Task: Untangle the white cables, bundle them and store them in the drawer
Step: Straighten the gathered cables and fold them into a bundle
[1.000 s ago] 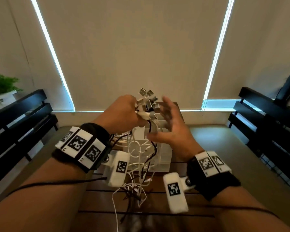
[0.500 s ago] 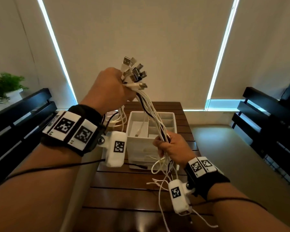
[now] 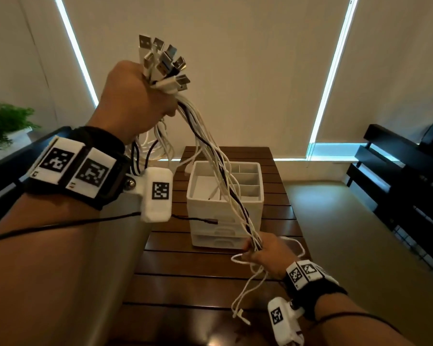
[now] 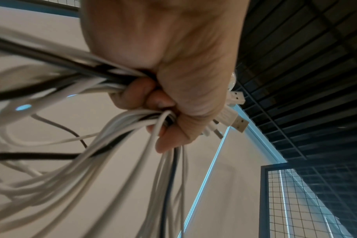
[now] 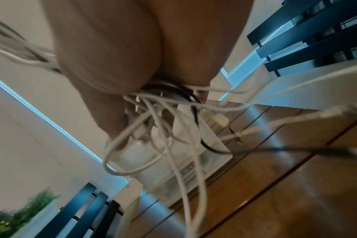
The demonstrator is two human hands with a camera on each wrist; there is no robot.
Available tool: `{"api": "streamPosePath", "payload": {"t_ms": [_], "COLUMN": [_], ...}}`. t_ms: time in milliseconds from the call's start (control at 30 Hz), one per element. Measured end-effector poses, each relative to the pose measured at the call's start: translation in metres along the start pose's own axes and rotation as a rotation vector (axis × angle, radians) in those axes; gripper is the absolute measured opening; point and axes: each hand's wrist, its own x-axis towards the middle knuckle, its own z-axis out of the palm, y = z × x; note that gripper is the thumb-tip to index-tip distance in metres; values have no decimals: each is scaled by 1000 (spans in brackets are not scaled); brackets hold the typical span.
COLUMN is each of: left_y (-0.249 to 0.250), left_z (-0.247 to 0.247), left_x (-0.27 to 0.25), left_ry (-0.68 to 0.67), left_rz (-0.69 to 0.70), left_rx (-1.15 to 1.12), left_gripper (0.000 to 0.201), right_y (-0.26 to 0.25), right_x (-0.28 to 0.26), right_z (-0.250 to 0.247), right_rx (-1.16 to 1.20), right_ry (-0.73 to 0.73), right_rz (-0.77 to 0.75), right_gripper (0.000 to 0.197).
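Observation:
My left hand (image 3: 138, 96) is raised high and grips a bunch of white cables (image 3: 218, 168), with a few dark ones among them, just below their USB plugs (image 3: 164, 63). The plugs stick up out of the fist (image 4: 163, 96). The bunch runs taut down and to the right to my right hand (image 3: 263, 253), which grips it low over the table. Loose cable ends (image 3: 245, 290) hang in loops below the right hand (image 5: 120, 67) onto the table. A white drawer unit (image 3: 225, 203) with an open compartmented top stands behind the stretched cables.
The brown slatted table (image 3: 185, 283) holds the drawer unit at its middle. Black benches (image 3: 405, 176) stand at the right and left. A green plant (image 3: 5, 123) sits at the far left. Closed blinds (image 3: 210, 71) cover the windows behind.
My left hand rose higher with the plug ends. My right hand closed on the bunch and slid down it towards the table, pulling the cables straight.

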Motion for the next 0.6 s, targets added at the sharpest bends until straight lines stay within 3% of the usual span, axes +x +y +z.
{"api": "streamPosePath", "payload": {"t_ms": [133, 200, 267, 300, 367, 500, 600], "left_y": [1, 2, -1, -3, -8, -7, -6], "left_z": [-3, -2, -1, -1, -3, -11, -11], "left_x": [5, 6, 6, 7, 10, 17, 20], "left_ry": [14, 14, 9, 10, 33, 127, 139], "left_rz": [22, 33, 21, 7, -43, -101, -82], "left_rx": [12, 31, 39, 40, -23, -91, -72], "left_gripper": [30, 29, 29, 28, 26, 17, 12], "right_y": [21, 32, 45, 50, 58, 70, 86], "right_x": [1, -1, -2, -2, -3, -12, -15], "right_z": [10, 14, 17, 16, 13, 14, 16], "right_rx": [-239, -339, -232, -177, -147, -306, -274], "right_ry": [47, 51, 62, 87, 132, 118, 68], "right_rz": [97, 147, 193, 200, 230, 314, 345], "right_gripper": [32, 62, 90, 90, 72, 12, 41]}}
